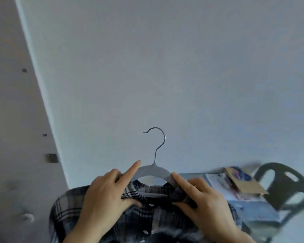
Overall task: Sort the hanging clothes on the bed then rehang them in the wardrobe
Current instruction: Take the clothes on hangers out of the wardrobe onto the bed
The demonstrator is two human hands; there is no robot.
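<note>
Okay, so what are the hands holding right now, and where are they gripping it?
A plaid shirt on a grey hanger. The left hand and right hand each grip the collar where it meets the hanger's shoulders.

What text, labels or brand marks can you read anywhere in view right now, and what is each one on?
None can be read.
Brown card packet on the table: coloured print, too blurred to read.
White papers beside it: red marks, too blurred.
Plaid shirt and hanger: no visible label.
</note>
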